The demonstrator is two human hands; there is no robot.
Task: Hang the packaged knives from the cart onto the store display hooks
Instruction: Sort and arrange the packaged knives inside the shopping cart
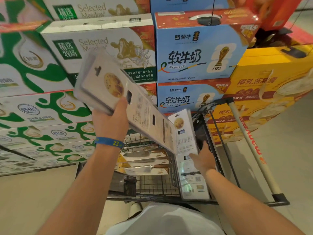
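My left hand (111,118) grips a stack of long white packaged knives (108,85), raised and tilted above the cart, backs facing me with a hang hole at the top. My right hand (203,160) holds another packaged knife (186,146) standing upright against the right side of the black wire cart (152,185). More packaged knives (144,160) lie flat inside the cart, blades showing through their fronts. No display hooks are in view.
Stacked milk cartons fill the view: green-and-white ones (50,73) at left, blue ones (196,53) in the middle, yellow boxes (264,92) at right. The cart's handle (250,150) runs down the right. Pale floor lies on both sides.
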